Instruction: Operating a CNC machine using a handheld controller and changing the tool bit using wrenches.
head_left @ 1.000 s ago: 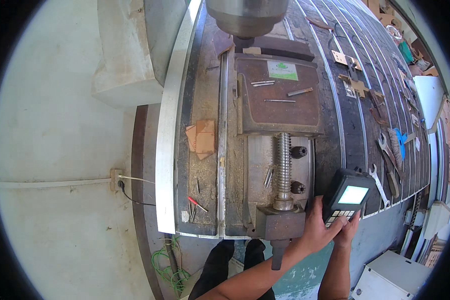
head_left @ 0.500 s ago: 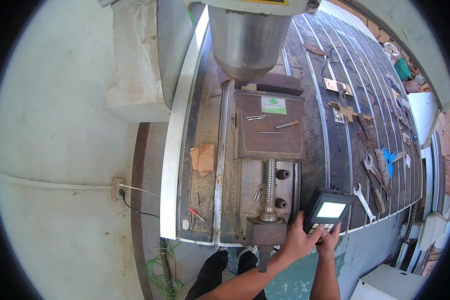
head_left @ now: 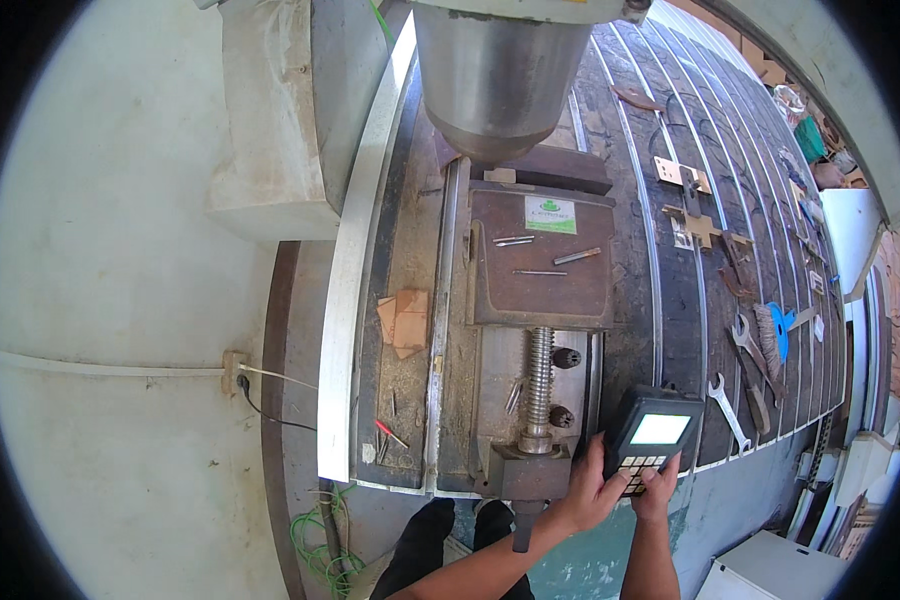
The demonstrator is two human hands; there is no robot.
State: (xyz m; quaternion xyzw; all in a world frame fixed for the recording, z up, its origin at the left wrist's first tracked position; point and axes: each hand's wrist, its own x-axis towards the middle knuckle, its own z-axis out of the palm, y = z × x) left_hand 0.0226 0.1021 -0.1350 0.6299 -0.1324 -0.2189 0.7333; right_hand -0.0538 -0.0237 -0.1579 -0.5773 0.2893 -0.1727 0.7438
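Note:
Both my hands hold a black handheld controller (head_left: 654, 432) with a lit screen and a keypad, over the near edge of the slotted machine table (head_left: 676, 330). My left hand (head_left: 592, 490) grips its left side, thumb at the lower keys. My right hand (head_left: 658, 488) closes round the lower right corner, its thumb on or near the keypad. Left of the controller sits a heavy machine vise (head_left: 542, 255) with a threaded screw (head_left: 540, 380). Several small cutting bits (head_left: 576, 256) and a green-and-white card (head_left: 550, 214) lie on the vise. Above it hangs a metal spindle (head_left: 500, 80).
A wrench (head_left: 728, 412), a brush (head_left: 767, 335) and a blue dustpan (head_left: 781, 335) lie on the table's right side. Brown scraps (head_left: 406, 320) and a red pen-like tool (head_left: 391, 432) rest at left. Green cable (head_left: 315, 548) coils on the floor.
The controller has shifted slightly down and left in view. My right thumb has drawn back from beside the left one, so more of the keypad shows.

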